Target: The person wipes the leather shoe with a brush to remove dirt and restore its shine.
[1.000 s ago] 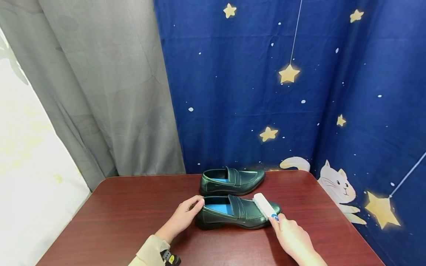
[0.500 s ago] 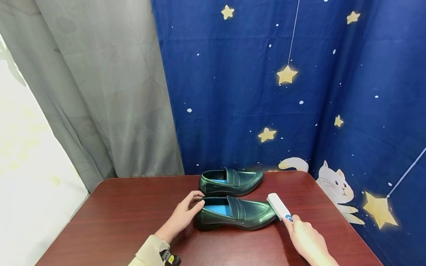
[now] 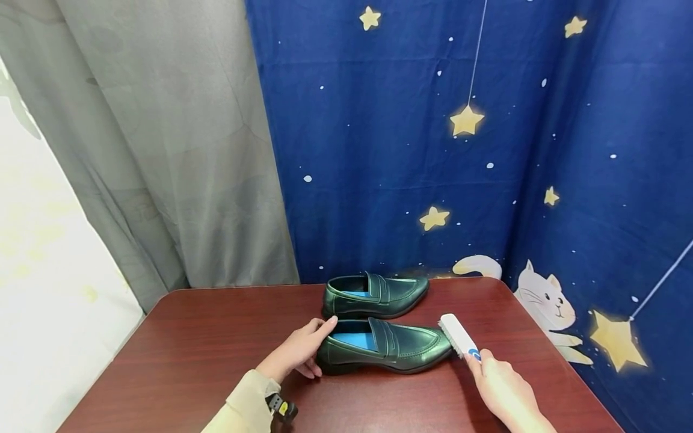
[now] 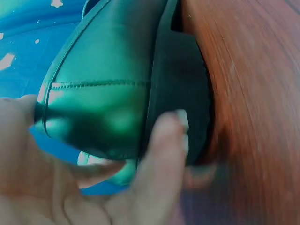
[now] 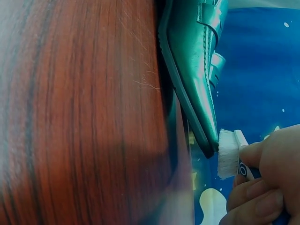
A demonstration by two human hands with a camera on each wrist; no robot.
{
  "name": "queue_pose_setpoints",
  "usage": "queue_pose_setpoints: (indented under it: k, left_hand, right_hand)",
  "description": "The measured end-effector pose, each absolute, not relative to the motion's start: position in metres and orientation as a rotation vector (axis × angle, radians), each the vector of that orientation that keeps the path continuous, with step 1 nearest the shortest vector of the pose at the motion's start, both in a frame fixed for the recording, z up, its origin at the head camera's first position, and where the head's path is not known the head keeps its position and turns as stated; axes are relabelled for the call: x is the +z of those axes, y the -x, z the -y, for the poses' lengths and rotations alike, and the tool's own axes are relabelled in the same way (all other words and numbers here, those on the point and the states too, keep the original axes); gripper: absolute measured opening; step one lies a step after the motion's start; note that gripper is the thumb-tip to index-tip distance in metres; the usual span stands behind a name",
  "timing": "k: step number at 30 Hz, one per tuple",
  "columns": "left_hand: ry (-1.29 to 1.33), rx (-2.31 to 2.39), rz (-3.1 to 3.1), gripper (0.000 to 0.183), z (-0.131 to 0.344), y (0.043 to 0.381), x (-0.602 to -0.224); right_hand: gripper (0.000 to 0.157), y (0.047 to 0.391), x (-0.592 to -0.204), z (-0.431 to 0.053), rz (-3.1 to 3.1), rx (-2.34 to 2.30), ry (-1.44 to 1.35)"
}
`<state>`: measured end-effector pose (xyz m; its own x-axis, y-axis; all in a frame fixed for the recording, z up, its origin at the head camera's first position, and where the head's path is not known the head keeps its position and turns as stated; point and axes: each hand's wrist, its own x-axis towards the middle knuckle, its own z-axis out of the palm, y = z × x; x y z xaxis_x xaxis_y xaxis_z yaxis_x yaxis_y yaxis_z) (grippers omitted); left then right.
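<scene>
Two dark green loafers with blue insoles stand side by side, toes to the right. At the heel of the near loafer (image 3: pixel 387 346) is my left hand (image 3: pixel 300 352), its thumb by the collar and its other fingers lower down. Blurred fingers (image 4: pixel 161 154) overlap the heel in the left wrist view. My right hand (image 3: pixel 503 388) grips the handle of a white brush (image 3: pixel 459 335) with a blue mark. The brush's white bristles (image 5: pixel 228 154) are right at the near loafer's toe. Behind it is the far loafer (image 3: pixel 379 296).
The reddish-brown wooden table (image 3: pixel 216 337) carries both shoes, the far one close to its back edge. Behind hang a grey curtain (image 3: pixel 178 144) and a blue curtain (image 3: pixel 379 120) with stars and a white cat.
The brush has moved right from the near loafer's vamp to its toe tip. My left hand's fingers have shifted down from the collar along the heel. The loafers have stayed in place.
</scene>
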<state>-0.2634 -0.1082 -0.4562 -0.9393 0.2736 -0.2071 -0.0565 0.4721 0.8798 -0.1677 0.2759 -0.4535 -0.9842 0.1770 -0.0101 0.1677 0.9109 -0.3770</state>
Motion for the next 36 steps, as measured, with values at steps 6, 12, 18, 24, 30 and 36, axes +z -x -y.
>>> queue_pose_setpoints:
  k: [6,12,18,24,30,36]
  left_hand:
    - [-0.166,1.631,-2.184,0.064,0.105,0.262,-0.460]
    - [-0.195,1.703,-2.185,0.056,0.107,0.259,-0.463]
    - [-0.323,1.796,-2.231,0.061,0.107,0.257,-0.469]
    - [-0.494,1.773,-2.225,0.064,0.113,0.258,-0.481]
    - [-0.700,1.520,-2.397,0.082,0.117,0.259,-0.487]
    - [-0.777,1.188,-2.635,0.104,0.114,0.256,-0.490]
  right_hand:
    - [0.048,0.166,-0.457,-0.277,3.024,0.619,0.278]
    - [0.047,0.166,-0.460,-0.277,2.974,0.636,0.263]
    - [0.064,0.168,-0.460,-0.277,2.983,0.675,0.280]
    - [0.055,0.168,-0.461,-0.275,2.963,0.686,0.280]
    - [0.047,0.168,-0.464,-0.269,2.934,0.683,0.271]
    - [0.051,0.168,-0.462,-0.265,2.950,0.680,0.286]
